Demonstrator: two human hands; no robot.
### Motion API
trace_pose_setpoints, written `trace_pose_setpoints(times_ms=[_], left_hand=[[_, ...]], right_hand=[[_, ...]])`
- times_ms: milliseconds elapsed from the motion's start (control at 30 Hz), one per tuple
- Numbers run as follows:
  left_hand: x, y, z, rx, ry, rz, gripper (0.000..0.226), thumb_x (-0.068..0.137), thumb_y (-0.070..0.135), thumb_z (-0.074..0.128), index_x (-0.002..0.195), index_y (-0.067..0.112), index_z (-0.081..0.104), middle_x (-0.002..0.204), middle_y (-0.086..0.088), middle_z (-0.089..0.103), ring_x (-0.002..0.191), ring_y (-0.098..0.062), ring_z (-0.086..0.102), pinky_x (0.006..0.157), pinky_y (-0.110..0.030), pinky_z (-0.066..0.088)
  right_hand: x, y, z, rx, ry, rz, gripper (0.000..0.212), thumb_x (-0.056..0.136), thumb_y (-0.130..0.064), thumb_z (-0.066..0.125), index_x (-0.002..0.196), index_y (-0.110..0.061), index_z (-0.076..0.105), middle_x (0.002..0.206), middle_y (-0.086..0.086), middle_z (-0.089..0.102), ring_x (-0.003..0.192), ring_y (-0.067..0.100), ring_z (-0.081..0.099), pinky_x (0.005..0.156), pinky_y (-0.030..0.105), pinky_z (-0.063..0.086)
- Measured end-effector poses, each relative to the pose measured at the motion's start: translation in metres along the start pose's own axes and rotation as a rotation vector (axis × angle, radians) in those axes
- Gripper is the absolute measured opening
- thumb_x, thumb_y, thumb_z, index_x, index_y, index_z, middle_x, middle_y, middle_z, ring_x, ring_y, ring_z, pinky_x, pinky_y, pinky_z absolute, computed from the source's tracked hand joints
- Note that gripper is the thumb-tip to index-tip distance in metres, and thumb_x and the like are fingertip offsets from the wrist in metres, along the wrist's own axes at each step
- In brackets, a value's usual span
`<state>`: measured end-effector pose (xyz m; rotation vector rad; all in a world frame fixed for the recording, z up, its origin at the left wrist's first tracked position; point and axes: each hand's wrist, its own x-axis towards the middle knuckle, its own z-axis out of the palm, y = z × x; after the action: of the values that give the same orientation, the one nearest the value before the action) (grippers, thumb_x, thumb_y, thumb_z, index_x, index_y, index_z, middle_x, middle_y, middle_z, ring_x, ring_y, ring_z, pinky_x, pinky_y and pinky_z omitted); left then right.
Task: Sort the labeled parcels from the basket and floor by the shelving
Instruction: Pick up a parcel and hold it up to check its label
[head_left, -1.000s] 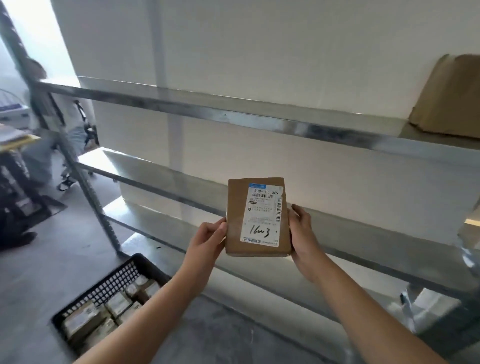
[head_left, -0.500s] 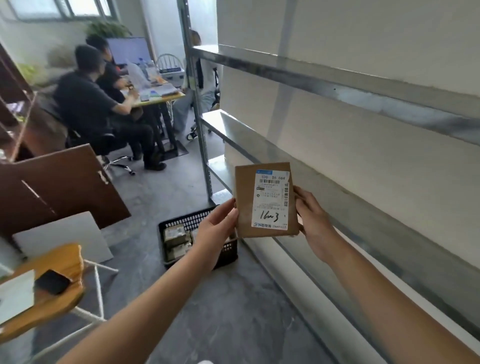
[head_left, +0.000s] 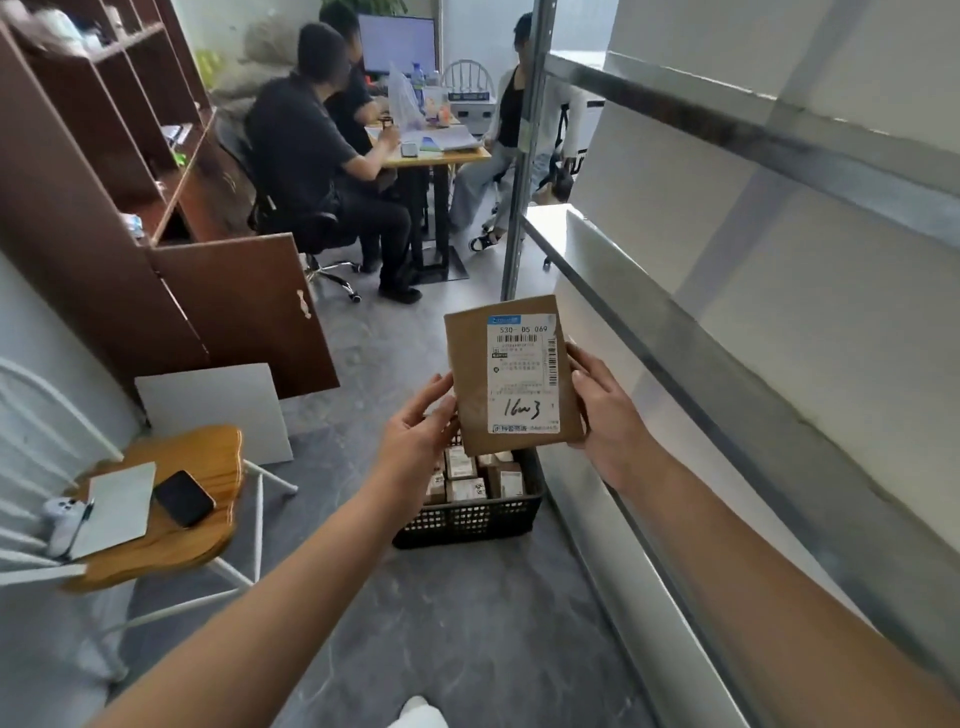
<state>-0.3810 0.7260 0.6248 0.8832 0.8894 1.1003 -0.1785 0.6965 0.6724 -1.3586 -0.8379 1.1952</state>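
At the far left, a wooden chair seat (head_left: 208, 525) bearing a dark phone (head_left: 183, 498) has entered the picture, with seated people at a worktop (head_left: 441, 153) behind it. Within the last second the view has swung off the shelf levels and now looks along the aisle. The left hand (head_left: 415, 441) pinches the left edge of the brown parcel (head_left: 470, 374), as it did a second ago. The parcel is held upright in the air, its white label (head_left: 524, 374) with a handwritten mark facing the camera. It now sits directly above the black basket (head_left: 467, 519), which stands on the floor against the foot of the shelving and holds more small labelled parcels. The right hand (head_left: 605, 415) grips the parcel's right edge, fingers curled behind it. The metal shelving (head_left: 675, 338) runs along the right. Only the viewpoint has changed, not the grip, so the parcel is probably still being read and its place looked for; shelving it has not begun.
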Motion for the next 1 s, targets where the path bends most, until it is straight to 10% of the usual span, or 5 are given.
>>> trace_pose_setpoints(times_ms=[133,367,600,1000], left_hand=[[0.046,0.019,-0.035,0.11,0.05,0.027,0.035,0.086,0.016,0.071,0.12,0.018,0.062,0.153,0.008,0.039,0.106,-0.016,0.069,0.09,-0.037,0.056],[0.129,0.052,-0.075,0.442,-0.119,0.091,0.113,0.07,-0.008,0.08,0.144,0.057,0.022,0.147,0.022,0.028,0.091,-0.015,0.071,0.073,-0.026,0.059],[0.173,0.041,-0.069,0.329,-0.042,0.08,0.083,0.07,0.006,0.084,0.134,0.039,0.041,0.144,0.008,0.049,0.112,-0.025,0.065,0.088,-0.034,0.057],[0.251,0.041,-0.015,0.418,0.349,-0.022,0.028,0.098,0.043,0.053,0.112,0.019,0.059,0.112,0.002,0.068,0.104,-0.008,0.063,0.089,-0.023,0.049]], right_hand=[[0.056,-0.01,0.027,-0.034,-0.102,0.074,0.036,0.103,-0.022,0.039,0.124,-0.043,0.06,0.115,0.001,0.071,0.111,0.023,0.066,0.088,0.054,0.055],[0.137,-0.035,0.056,-0.147,-0.219,-0.021,0.034,0.099,-0.02,0.044,0.12,-0.035,0.066,0.107,0.006,0.073,0.098,0.023,0.069,0.081,0.039,0.055],[0.196,-0.033,0.054,-0.109,0.052,-0.092,0.059,0.079,-0.036,0.079,0.126,-0.018,0.049,0.131,0.011,0.052,0.122,0.027,0.055,0.099,0.042,0.052],[0.314,-0.021,0.028,-0.02,-0.243,-0.057,0.027,0.099,-0.039,0.049,0.123,-0.046,0.059,0.11,-0.005,0.072,0.11,0.019,0.065,0.082,0.043,0.059]])
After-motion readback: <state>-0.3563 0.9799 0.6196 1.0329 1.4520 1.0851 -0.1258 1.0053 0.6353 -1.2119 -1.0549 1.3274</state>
